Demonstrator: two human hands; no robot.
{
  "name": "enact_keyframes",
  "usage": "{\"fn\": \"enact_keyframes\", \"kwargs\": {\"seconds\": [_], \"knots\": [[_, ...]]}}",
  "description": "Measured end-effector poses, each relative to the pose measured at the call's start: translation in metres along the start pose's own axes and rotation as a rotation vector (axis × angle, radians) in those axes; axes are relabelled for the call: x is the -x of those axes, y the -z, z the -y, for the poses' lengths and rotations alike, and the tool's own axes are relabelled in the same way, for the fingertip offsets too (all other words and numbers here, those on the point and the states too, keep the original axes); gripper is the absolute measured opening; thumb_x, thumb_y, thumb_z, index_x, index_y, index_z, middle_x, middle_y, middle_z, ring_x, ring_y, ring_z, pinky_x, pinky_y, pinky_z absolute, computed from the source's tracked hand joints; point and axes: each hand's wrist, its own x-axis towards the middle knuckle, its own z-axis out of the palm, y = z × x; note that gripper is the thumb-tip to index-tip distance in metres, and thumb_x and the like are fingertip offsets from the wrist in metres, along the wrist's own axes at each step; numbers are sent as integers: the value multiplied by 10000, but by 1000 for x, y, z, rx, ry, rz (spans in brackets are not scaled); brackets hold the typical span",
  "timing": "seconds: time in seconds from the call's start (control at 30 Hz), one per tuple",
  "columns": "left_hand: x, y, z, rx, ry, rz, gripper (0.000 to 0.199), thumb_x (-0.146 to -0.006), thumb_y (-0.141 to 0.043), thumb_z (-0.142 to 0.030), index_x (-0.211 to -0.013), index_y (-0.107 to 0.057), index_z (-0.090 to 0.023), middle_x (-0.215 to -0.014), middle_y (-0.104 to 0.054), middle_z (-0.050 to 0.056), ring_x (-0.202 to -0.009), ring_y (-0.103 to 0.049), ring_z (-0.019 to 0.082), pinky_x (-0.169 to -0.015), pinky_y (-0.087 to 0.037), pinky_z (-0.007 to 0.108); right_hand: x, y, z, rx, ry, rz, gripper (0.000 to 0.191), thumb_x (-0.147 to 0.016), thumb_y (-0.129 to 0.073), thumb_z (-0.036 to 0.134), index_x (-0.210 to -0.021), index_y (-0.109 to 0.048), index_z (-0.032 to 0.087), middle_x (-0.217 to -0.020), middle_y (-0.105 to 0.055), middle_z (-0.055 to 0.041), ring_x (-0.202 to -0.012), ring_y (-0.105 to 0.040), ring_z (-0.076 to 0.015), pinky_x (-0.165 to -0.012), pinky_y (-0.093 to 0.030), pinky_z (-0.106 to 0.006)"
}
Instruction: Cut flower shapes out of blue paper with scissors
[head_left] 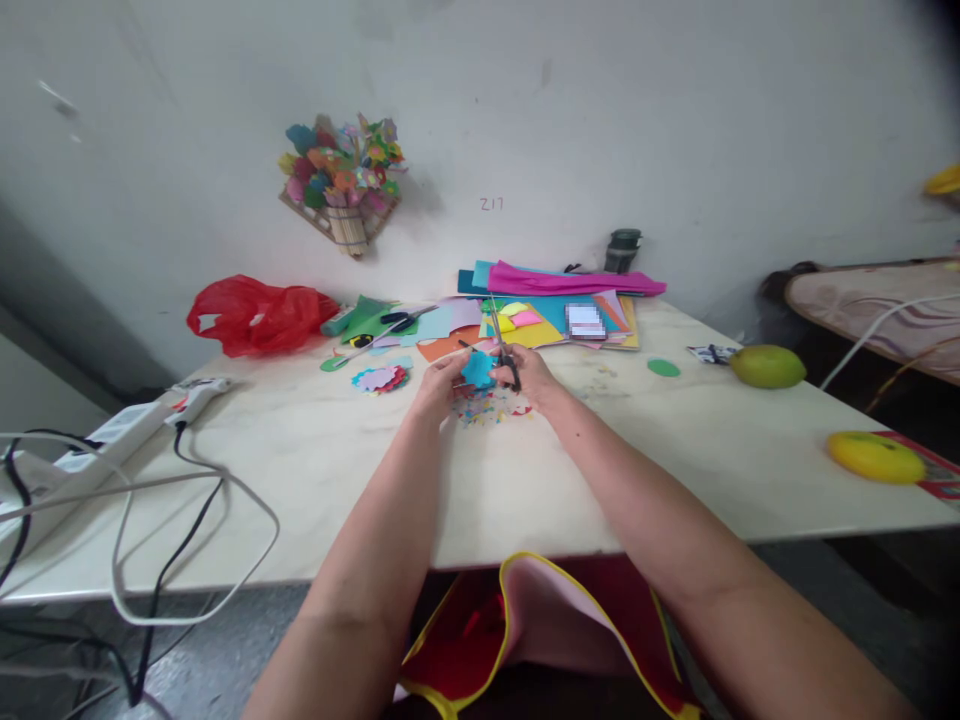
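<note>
My left hand [441, 385] pinches a blue paper cutout [478, 369] with a wavy edge, held over the middle of the table. Closed around the dark handles of a pair of scissors [498, 325] is my right hand [530, 375]; the blades point up and away from me, beside the blue paper. Whether the blades touch the paper is too small to tell. Under both hands lie small coloured paper scraps [484, 409]. To the left rests a pile of scalloped paper cutouts [380, 378], pale purple on top with red beneath.
Coloured paper sheets [439, 322], another pair of scissors [405, 319] and a red plastic bag [255, 315] lie toward the wall. A power strip [112, 440] with loose cables occupies the left. A green mango [767, 367], a yellow fruit [876, 457] and a green paper circle [663, 368] are right.
</note>
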Motion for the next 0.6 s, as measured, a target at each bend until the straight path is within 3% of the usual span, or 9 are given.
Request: {"fn": "enact_keyframes", "kwargs": {"seconds": [0.1, 0.4, 0.6], "knots": [[1, -2, 2, 12, 9, 80, 427, -485, -892, -345, -780, -678, -121, -669, -672, 33, -560, -613, 131, -573, -518, 260, 1, -1, 0, -8, 7, 6, 408, -495, -745, 254, -859, -575, 183, -520, -544, 64, -441, -497, -111, -355, -277, -193], [2, -9, 8, 80, -67, 90, 435, -476, -898, -358, -753, -655, -127, -640, -656, 9, -544, -595, 109, -566, -506, 232, 2, -6, -1, -22, 1, 20, 442, -482, -768, 248, -871, -569, 176, -516, -545, 76, -430, -488, -97, -346, -282, -188], [3, -8, 5, 64, 24, 116, 382, -518, -871, -271, -798, -650, -135, -695, -666, 21, -594, -623, 124, -604, -538, 257, 3, -6, 0, -49, 13, -3, 453, -477, -784, 269, -864, -563, 187, -548, -558, 75, -438, -506, -97, -349, -279, -189]]}}
